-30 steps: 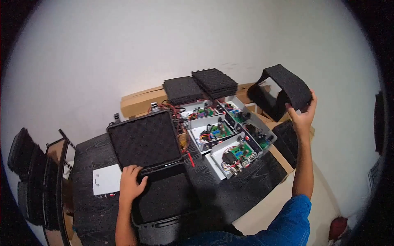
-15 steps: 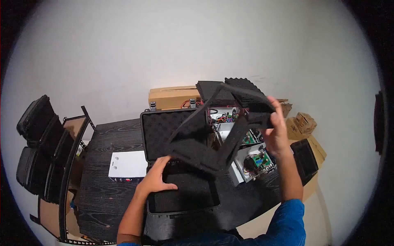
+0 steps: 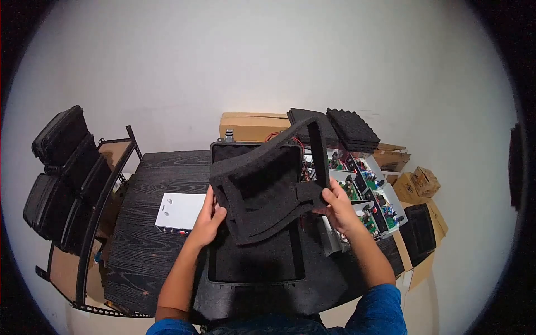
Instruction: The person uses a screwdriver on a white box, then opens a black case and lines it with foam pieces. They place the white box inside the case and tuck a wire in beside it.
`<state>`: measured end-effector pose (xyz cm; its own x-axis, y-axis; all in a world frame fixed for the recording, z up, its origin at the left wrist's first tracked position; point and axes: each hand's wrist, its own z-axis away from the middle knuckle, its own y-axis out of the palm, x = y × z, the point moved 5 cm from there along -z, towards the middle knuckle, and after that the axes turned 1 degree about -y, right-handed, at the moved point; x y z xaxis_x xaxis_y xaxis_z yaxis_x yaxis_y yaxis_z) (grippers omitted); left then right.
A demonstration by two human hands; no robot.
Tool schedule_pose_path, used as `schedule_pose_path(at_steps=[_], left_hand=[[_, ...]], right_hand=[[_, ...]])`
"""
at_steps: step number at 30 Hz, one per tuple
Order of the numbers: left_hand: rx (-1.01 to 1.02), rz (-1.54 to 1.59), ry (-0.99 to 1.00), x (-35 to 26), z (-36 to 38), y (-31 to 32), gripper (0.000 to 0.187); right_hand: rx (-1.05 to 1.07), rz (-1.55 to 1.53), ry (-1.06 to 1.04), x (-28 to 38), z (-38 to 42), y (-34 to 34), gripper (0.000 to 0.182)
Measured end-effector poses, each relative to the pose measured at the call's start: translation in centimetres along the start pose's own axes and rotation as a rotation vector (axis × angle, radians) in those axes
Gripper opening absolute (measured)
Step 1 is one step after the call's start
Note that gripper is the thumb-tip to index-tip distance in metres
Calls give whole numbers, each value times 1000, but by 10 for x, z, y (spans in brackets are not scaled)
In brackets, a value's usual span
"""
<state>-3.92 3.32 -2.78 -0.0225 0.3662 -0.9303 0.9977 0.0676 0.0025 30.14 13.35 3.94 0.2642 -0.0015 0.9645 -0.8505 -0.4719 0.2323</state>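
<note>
A black foam insert (image 3: 262,215) with cut-outs is held tilted in the air by both hands. My left hand (image 3: 205,226) grips its left edge, thumb on the near face. My right hand (image 3: 338,207) pinches the right side where a narrow foam strip meets a wider block. Beneath the foam, an open black hard case (image 3: 304,262) lies on the table, its lid raised at the back and dark foam lining its base. The raised foam hides much of the lid and the hinge.
A white box (image 3: 181,211) sits on the dark wood table (image 3: 134,251), left of the case. At right are several white housings with green circuit boards (image 3: 368,215). Foam sheets (image 3: 352,129) and cardboard boxes (image 3: 254,125) stand behind. Black cases (image 3: 61,137) fill a left-hand rack.
The foam insert has turned and come lower, closer to the case. My left hand has risen onto its left edge, and my right hand has moved down and left. The view has shifted slightly.
</note>
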Motion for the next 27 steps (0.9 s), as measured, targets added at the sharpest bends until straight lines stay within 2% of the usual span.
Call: schedule_pose_path(at_steps=[2,5,7,10,12,13,14,16,17,20,21,24,27], left_hand=[[-38,-4,-77,7,0,-8,94],[-37,130,-10,-9,-1,-9,100],[-17,131,-7,-19,2,-14,106],[69,80,-67,-34,8,-26,110],[226,-42,82,-53,8,-27,100],[287,-163,189,-54,10,-33,83],[331,-173,186,-51,11,-38,78],[416,-190,178,-52,9,-40,69],[396,-291,156,-55,8,-42,67],[325,-548,-102,-53,10,-34,68],[313,-619,-34,-47,11,-33,71],[393,-757,-237,-23,11,-30,74],[344,-871,-161,-7,8,-16,74]], right_hand=[[-11,35,25,-2,1,-2,64],[-27,207,-32,-4,-1,-10,70],[33,338,-109,-6,-5,-19,76],[84,548,-161,1,-2,-19,93],[174,776,-476,2,-3,-17,98],[189,754,-398,-7,-11,-24,98],[202,733,-321,-17,-19,-30,100],[260,1079,-421,5,1,5,98],[306,1126,-409,5,5,9,96],[409,1192,-287,-13,0,2,96],[399,1157,-270,-9,4,4,90],[387,1096,-260,-14,0,-9,68],[323,1000,-317,-22,-7,-26,43]])
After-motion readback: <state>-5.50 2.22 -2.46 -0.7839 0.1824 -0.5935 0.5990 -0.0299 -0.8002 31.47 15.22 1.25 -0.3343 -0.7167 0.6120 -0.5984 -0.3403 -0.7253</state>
